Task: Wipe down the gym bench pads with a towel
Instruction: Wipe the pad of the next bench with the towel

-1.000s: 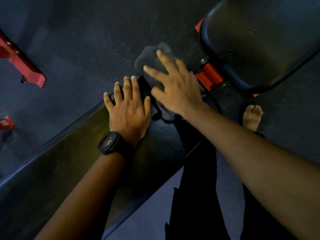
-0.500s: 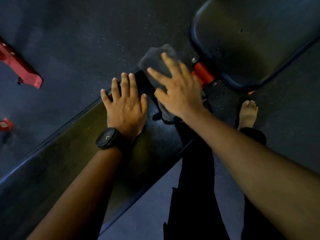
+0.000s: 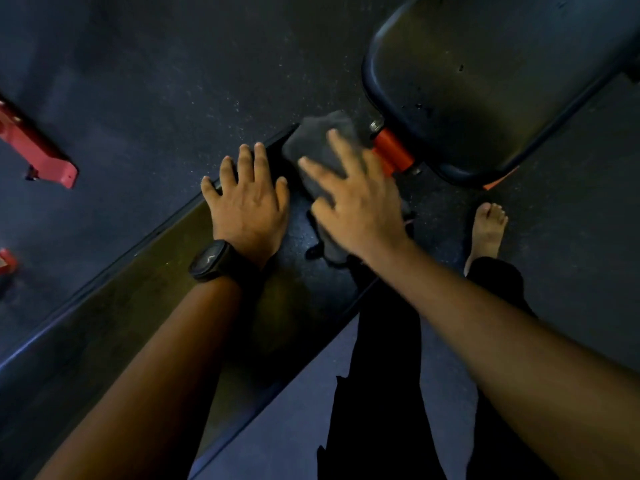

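The fingers point(image 3: 343, 150) of the right hand point(image 3: 356, 209) are spread straight and press flat on the single grey towel point(image 3: 311, 143), gripping nothing; the hand is a little blurred. The towel lies bunched at the far end of the long pad point(image 3: 138, 299), with its edge hanging toward the gap between that pad and the seat pad point(image 3: 485, 81), so there are two bench pads in all. Just beside it, the left hand point(image 3: 247, 206) lies palm down on the long pad near its far edge, its fingers straight and close together, holding nothing. One dark watch point(image 3: 211, 259) sits on the left wrist. One orange bracket point(image 3: 393, 150) shows between the pads, close to the right fingertips. One bare foot point(image 3: 486, 230) stands on the dark speckled floor point(image 3: 138, 64) below the seat pad, above the black trousers point(image 3: 381, 375). Two red frame pieces point(image 3: 52, 164) sit well apart at the left.
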`<state>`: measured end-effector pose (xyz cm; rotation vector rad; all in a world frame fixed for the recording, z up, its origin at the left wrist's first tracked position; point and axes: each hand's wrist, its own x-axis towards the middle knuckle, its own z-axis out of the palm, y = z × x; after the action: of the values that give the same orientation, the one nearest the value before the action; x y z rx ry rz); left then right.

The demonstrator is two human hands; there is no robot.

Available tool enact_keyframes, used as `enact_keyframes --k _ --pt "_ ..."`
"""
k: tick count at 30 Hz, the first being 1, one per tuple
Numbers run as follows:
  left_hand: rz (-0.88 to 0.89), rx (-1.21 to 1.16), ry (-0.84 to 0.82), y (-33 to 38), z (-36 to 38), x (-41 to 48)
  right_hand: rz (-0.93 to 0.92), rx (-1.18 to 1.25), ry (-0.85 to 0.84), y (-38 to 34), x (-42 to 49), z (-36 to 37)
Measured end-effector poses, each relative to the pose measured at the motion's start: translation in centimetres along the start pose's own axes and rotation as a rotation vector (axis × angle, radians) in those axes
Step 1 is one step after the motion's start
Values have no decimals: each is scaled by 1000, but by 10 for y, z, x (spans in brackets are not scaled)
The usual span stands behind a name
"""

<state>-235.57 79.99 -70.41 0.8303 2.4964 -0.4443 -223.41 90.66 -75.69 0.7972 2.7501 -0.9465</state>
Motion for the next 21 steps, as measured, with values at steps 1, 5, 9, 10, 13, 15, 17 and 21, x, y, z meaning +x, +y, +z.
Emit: enact_keyframes --k 1,5,9,10,13,15,17,21 --pt "5 -1 -10 3 -1 2 107 30 1 19 4 -1" --pt "9 -5 -13 15 0 5 455 118 106 28 -49 4" --pt "3 29 -1 26 4 9 83 143 185 8 -76 12" --pt "5 36 -5 29 4 10 -57 119 169 14 -67 8" --pt "29 34 -17 32 5 12 -261 -74 155 32 -26 -9" --pt "29 -21 21 40 4 14 -257 -182 195 46 3 -24" --pt "51 -68 47 55 5 18 -230 -267 225 64 23 -41" --pt "57 -157 81 86 10 31 -252 -428 234 96 38 -65"
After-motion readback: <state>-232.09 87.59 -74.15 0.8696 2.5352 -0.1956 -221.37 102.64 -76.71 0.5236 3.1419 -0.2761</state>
